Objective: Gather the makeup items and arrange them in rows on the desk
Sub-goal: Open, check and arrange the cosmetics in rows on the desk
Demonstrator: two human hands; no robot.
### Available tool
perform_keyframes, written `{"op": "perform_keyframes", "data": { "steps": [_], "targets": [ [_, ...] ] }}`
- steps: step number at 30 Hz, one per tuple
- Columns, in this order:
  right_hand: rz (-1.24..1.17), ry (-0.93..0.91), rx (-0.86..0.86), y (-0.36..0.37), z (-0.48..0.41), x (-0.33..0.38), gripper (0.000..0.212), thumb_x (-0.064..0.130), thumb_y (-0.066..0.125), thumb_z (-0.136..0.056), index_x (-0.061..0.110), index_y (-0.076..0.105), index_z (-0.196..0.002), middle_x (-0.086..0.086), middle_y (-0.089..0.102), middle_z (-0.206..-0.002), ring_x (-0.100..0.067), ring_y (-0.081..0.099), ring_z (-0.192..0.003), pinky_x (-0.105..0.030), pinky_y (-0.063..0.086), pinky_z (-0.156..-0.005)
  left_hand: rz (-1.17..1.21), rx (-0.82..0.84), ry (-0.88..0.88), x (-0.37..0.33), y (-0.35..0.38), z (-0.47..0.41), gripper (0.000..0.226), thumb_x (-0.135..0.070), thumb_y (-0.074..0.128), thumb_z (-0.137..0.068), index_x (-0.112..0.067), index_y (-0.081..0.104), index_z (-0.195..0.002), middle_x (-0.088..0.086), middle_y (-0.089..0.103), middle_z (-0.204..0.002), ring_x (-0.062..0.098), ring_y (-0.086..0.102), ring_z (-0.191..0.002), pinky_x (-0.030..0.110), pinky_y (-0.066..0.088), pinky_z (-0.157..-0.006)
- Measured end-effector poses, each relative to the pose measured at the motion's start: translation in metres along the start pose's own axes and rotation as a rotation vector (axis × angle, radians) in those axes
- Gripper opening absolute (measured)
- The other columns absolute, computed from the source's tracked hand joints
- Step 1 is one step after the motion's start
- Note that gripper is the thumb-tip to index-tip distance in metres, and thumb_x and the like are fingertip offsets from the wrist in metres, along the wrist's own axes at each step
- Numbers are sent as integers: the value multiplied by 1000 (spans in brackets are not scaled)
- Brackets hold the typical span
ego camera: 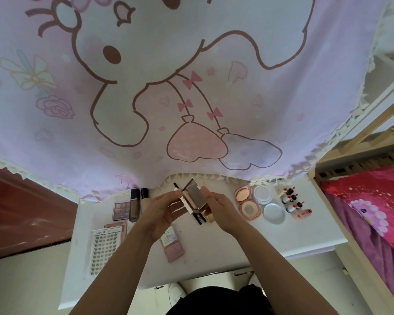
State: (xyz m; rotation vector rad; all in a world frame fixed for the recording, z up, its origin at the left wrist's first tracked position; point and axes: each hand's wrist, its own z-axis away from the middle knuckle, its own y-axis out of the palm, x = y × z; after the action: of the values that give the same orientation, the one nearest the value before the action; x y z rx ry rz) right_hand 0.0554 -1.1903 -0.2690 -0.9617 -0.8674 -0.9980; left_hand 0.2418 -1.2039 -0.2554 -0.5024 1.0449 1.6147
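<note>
Silver hinged case (192, 197): held open above the middle of the surface (214, 244), lifted clear of it, lid tilted up toward the curtain. A pale pink strip shows inside.

Left hand (162, 211): palm up, fingers (171, 199) curled onto the case's left edge. Right hand (221, 210): fingers clamped on the case's right side, thumb resting along the top. Both hands grip the same case.

Directly under the case, partly hidden: black pencils (198, 218) and a gold item (210, 217), lying on the surface. I cannot tell what the gold item is.

Near side, below my left wrist: a flat pink compact (173, 245) with a white label.

Left group: two tall foundation bottles (134, 204) lying side by side, an eyeshadow palette (121, 210) just beside them, and a pink palette (118, 225) half covered by a lash tray (104, 248) marked XOYO.

Right group: an open pink cushion compact (246, 202), then a white round jar (262, 194) with its pale lid (274, 213) lying just beside it. Further right, small dark-capped bottles (291, 198) in a rough column, with a pink tube (304, 213) at the near end.

Surroundings: the pink cartoon curtain (191, 87) hangs over the far edge of the surface. A bed (373, 201) with red and pink bedding stands to the right.
</note>
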Motion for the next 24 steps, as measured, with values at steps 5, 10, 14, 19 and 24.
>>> {"op": "perform_keyframes", "data": {
  "steps": [5,10,14,19,24],
  "targets": [
    [15,16,-24,-3,1,-1,58,57,31,-102,15,71,-103,-13,70,-91,-8,54,-68,-23,44,-68,86,22,-87,-3,0,-3,17,-7,52,-86,-3,69,-84,12,66,-83,23,63,-71,34,57,-63],
    [-42,24,-85,1,1,-7,60,58,33,-101,11,71,-102,-16,67,-90,-9,51,-67,-26,42,-69,190,-70,-170,2,-8,-10,40,-3,36,-80,4,72,-96,21,65,-98,28,57,-81,41,55,-74],
    [-84,119,-143,-3,-2,-6,70,60,32,-100,0,67,-92,-6,70,-76,-13,57,-67,-29,46,-73,201,-145,-204,9,-12,-14,52,-4,35,-80,7,59,-124,28,61,-123,32,58,-97,42,54,-82],
    [-167,148,-212,-6,-7,-14,43,51,38,-103,22,69,-95,-7,72,-82,-23,70,-72,-36,57,-76,117,-150,-191,12,-7,-17,48,-4,32,-85,6,62,-120,26,64,-121,35,61,-102,43,53,-84],
    [81,49,-407,-10,-16,-31,20,33,53,-100,26,63,-116,12,65,-97,-5,61,-86,-26,52,-82,72,-157,-203,17,-5,-19,44,-3,32,-90,7,59,-124,26,63,-123,31,62,-98,36,59,-71]
  ]
}}
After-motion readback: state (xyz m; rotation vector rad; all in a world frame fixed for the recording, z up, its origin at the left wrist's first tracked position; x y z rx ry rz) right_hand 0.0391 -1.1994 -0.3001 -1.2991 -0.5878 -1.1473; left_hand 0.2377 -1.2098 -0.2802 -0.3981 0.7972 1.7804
